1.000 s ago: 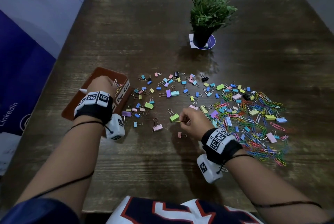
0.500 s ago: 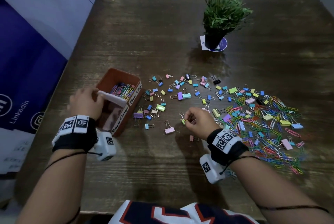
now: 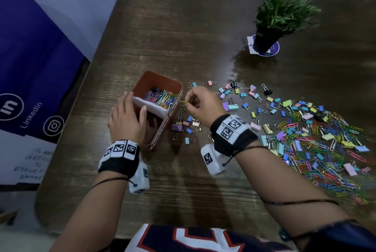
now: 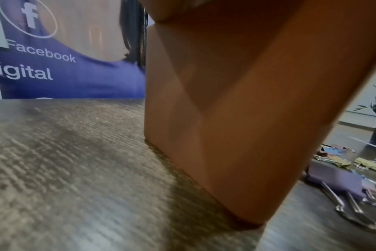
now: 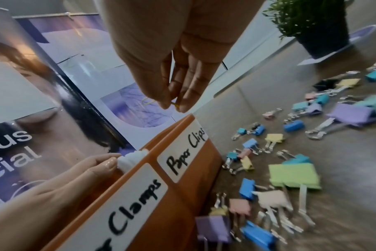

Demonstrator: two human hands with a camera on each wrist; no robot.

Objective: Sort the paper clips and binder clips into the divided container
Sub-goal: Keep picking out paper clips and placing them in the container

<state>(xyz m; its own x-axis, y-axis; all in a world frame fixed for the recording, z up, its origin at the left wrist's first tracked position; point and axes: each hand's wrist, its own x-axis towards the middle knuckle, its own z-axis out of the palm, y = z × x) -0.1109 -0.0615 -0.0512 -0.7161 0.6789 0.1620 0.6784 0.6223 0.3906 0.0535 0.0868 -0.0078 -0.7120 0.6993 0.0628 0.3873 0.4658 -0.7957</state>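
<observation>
Right hand [image 3: 200, 102], previously low over the desk [image 3: 183, 28] among the binder clips, now raised beside the container's right wall. Left hand [image 3: 127, 116]: fingers curled over the near compartment's rim, thumb on the white divider [image 3: 151, 107]. Divided container [image 3: 175, 86]: orange, far compartment holding coloured paper clips. Right-hand fingers narrow, pinching a yellow paper clip [image 5: 149, 101]. Loose binder clips [image 3: 232, 106], then mixed clip pile [image 3: 317, 139]. Potted plant [image 3: 282, 9], far right.
</observation>
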